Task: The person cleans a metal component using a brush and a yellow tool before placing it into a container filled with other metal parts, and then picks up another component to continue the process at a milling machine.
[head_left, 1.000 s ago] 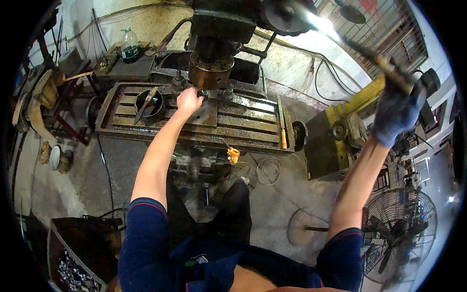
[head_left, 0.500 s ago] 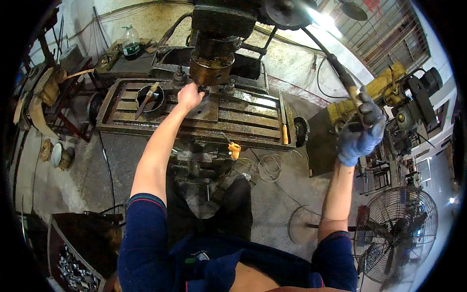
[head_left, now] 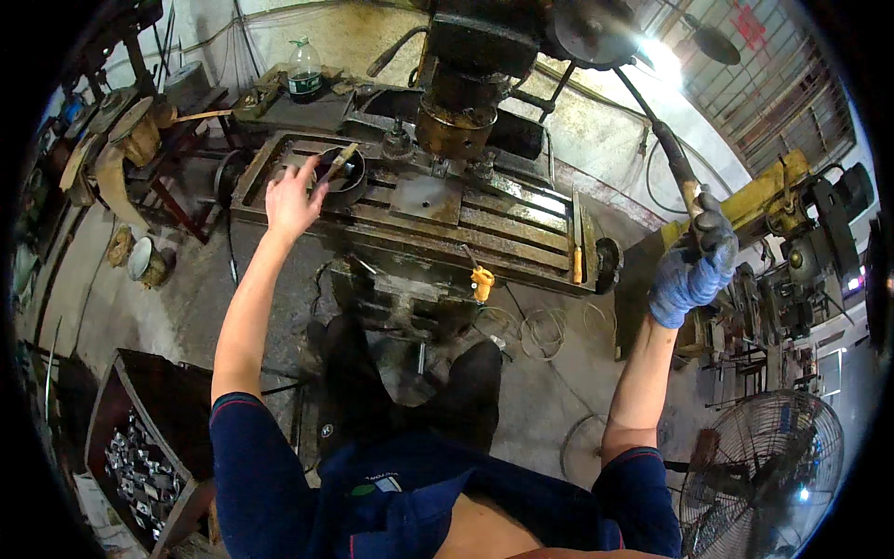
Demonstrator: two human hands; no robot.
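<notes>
My bare left hand (head_left: 295, 199), fingers apart, hovers at the near left side of a dark round pot (head_left: 352, 190). A brush (head_left: 341, 160) with a pale end lies across the pot's rim; whether my fingertips touch it I cannot tell. My right hand (head_left: 695, 261), in a grey-blue glove, is wrapped round the grip of a long lever (head_left: 678, 160) that slopes down from the machine head. Under the round machine spindle (head_left: 456, 127), a flat metal plate (head_left: 426, 201) lies on the slotted machine table (head_left: 521, 246).
A wooden-handled file (head_left: 577, 252) lies at the table's right end. An orange-yellow fitting (head_left: 481, 282) sticks up at the front edge. A bin of small metal parts (head_left: 142, 480) stands lower left, a caged fan (head_left: 764, 466) lower right. A clear bottle (head_left: 304, 73) stands behind.
My left hand has moved left from under the spindle to the pot, and its fingers have spread. My right hand keeps its grip on the lever. The view has shifted slightly.
</notes>
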